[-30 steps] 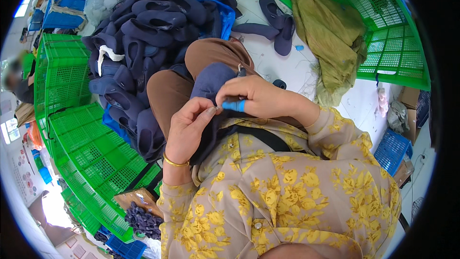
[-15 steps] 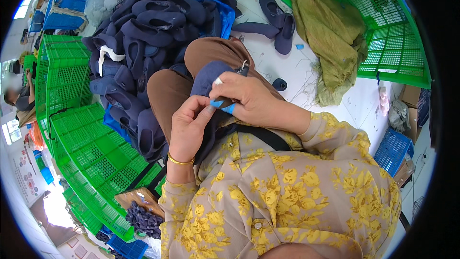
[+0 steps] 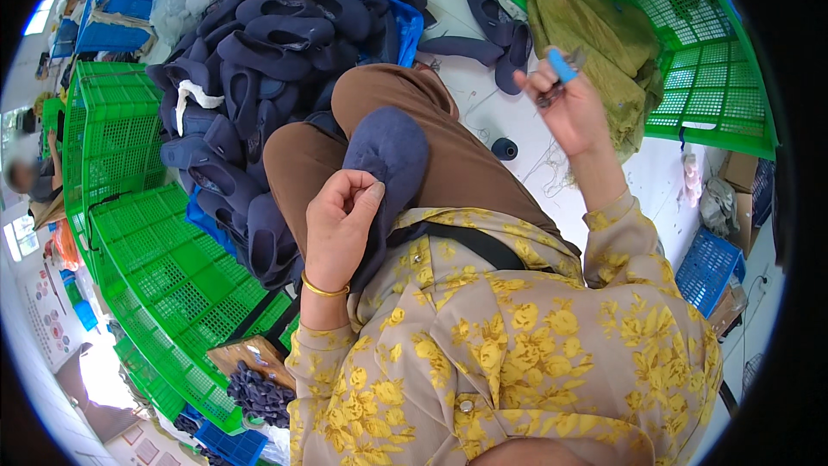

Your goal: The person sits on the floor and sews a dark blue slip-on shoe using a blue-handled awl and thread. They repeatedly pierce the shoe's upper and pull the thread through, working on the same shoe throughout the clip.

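Since the earlier frames the right hand (image 3: 569,108) has lifted away from the lap toward two o'clock, its fingers closed around a small blue-handled metal snipper (image 3: 559,73), while the left hand (image 3: 341,216) stays at centre pinching the soft navy felt slipper (image 3: 388,160) lying over the brown-trousered knee. At eleven o'clock sits a big heap of matching rounded navy slippers (image 3: 259,60), bordered by green plastic lattice crates (image 3: 155,242) at nine.
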A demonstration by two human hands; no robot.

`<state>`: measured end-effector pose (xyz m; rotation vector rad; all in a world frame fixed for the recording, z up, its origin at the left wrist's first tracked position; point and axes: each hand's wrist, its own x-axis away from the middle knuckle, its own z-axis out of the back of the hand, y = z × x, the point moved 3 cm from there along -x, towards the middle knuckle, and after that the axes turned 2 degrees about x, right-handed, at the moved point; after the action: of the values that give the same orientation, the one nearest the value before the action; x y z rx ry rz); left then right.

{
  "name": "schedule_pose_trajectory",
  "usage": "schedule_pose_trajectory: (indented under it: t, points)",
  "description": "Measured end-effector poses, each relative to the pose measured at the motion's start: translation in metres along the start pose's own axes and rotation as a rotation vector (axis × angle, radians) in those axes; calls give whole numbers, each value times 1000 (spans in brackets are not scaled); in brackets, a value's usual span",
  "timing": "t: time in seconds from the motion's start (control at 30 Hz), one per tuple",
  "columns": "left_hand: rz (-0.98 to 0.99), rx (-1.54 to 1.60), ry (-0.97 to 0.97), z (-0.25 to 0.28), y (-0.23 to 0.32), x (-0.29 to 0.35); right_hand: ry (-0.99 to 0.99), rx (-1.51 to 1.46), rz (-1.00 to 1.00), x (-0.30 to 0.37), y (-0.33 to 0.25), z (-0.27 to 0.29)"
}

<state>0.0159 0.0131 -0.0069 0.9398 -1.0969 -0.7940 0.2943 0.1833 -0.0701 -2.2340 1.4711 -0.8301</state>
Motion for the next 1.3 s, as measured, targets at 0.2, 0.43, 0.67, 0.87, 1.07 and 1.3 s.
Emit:
schedule_pose_trajectory:
  t: [0.2,0.43,0.67,0.87,1.07,1.3]
  points:
    - [-53,-181,79,-2,9,1,-17,-35,35,10,-21,12]
    - [-572,-704,133,-15,21,-1,-99,83,73,21,-43,-7]
    - [-687,-965,195,-24,31,-1,-252,143,294,28,-123,-31]
    - [-544,-586,159,-14,17,-7,-187,444,383,43,-132,-52]
    - [-164,-253,82,2,1,-12,-538,1635,287,62,25,-101]
    - [-60,-63,39,2,-9,-13,-792,1958,439,66,81,-123]
